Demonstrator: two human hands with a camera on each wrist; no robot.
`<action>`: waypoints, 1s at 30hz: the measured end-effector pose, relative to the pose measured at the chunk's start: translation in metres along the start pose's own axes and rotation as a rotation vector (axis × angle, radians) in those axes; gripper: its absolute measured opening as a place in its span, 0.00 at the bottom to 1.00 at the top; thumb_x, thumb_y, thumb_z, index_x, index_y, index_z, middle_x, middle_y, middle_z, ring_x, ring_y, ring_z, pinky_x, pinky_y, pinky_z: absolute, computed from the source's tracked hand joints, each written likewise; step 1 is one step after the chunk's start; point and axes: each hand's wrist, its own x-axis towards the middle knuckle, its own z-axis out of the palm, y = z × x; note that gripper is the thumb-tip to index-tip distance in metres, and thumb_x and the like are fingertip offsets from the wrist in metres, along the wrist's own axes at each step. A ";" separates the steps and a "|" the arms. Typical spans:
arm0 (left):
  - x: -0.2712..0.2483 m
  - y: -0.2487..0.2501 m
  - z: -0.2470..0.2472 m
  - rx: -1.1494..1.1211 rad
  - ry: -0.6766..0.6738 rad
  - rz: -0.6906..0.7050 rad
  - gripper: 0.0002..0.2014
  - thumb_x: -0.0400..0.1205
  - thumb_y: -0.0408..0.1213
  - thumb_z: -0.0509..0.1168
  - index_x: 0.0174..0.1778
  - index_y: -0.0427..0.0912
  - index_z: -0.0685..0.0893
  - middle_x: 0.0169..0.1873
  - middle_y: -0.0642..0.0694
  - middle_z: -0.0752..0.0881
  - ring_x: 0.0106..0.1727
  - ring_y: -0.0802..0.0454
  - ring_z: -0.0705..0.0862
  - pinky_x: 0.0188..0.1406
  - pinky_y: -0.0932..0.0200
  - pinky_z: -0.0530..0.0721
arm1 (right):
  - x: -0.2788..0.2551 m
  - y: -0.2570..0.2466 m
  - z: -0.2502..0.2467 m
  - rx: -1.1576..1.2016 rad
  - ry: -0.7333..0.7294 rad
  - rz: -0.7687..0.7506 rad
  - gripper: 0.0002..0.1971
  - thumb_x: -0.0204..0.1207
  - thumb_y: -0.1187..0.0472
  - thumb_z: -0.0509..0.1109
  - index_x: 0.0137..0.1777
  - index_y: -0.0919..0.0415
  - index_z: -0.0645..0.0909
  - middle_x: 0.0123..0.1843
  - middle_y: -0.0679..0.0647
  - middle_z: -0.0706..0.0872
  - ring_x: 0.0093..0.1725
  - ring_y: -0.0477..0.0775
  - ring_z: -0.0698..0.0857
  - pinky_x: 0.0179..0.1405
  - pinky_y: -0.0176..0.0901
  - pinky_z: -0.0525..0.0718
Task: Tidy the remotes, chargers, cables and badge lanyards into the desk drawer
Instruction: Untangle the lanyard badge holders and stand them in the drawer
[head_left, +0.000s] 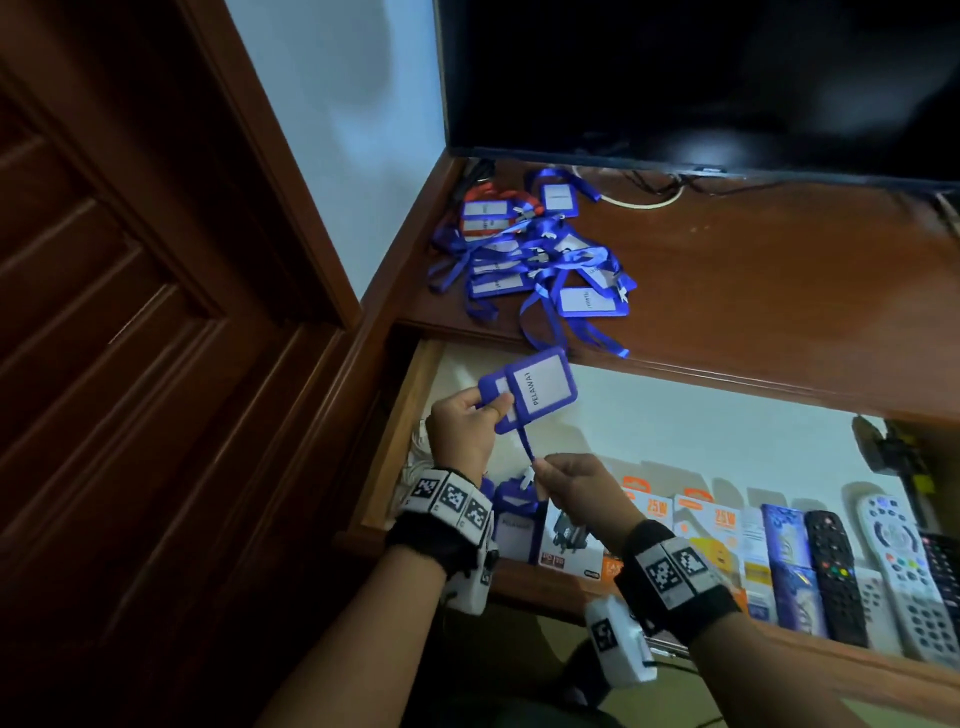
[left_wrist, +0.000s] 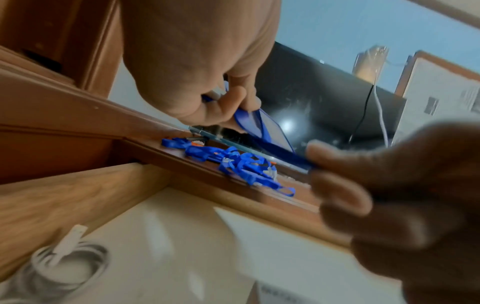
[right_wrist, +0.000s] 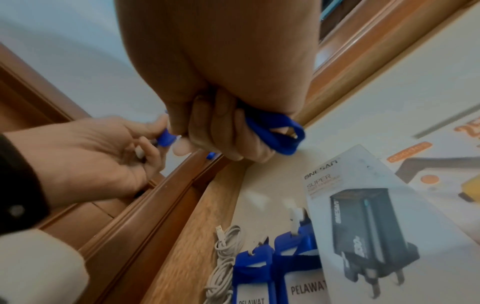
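Two blue badge holders (head_left: 535, 389) marked PELAWAT hang over the open drawer (head_left: 675, 431); my left hand (head_left: 488, 408) pinches them at their lower left corner. Their blue strap (head_left: 525, 449) runs down to my right hand (head_left: 540, 465), which grips it bunched in curled fingers (right_wrist: 221, 133). The strap's loop (right_wrist: 278, 131) sticks out of that fist. In the left wrist view the badge holders (left_wrist: 262, 127) sit under my left thumb. A pile of blue lanyards (head_left: 530, 254) with one red one lies on the desk top. Remotes (head_left: 836, 566) line the drawer's right front.
In the drawer lie charger boxes (head_left: 701, 525), two more blue badges (right_wrist: 272, 273), a boxed black plug (right_wrist: 376, 226) and a coiled white cable (right_wrist: 226, 257). A dark TV (head_left: 701, 78) stands at the desk's back. A brown door (head_left: 130, 312) is at the left.
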 end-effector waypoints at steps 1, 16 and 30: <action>0.001 -0.004 -0.002 0.039 0.005 0.006 0.05 0.72 0.38 0.75 0.41 0.41 0.91 0.32 0.46 0.91 0.36 0.46 0.88 0.41 0.47 0.89 | 0.002 -0.002 -0.001 -0.024 -0.013 -0.002 0.20 0.85 0.59 0.61 0.30 0.63 0.77 0.18 0.44 0.69 0.18 0.39 0.66 0.20 0.26 0.65; 0.011 -0.020 -0.011 0.527 -0.588 0.085 0.15 0.74 0.39 0.75 0.25 0.36 0.81 0.25 0.43 0.81 0.29 0.51 0.77 0.34 0.54 0.77 | 0.022 -0.010 -0.035 -0.237 0.191 -0.135 0.11 0.68 0.63 0.80 0.28 0.65 0.83 0.26 0.56 0.84 0.26 0.48 0.79 0.28 0.38 0.76; 0.014 -0.007 -0.013 -0.307 -0.677 -0.131 0.10 0.82 0.24 0.60 0.56 0.29 0.83 0.44 0.39 0.89 0.46 0.46 0.88 0.51 0.56 0.87 | 0.019 -0.006 -0.021 0.449 0.237 0.014 0.16 0.78 0.74 0.66 0.29 0.62 0.78 0.24 0.52 0.82 0.25 0.51 0.78 0.22 0.36 0.76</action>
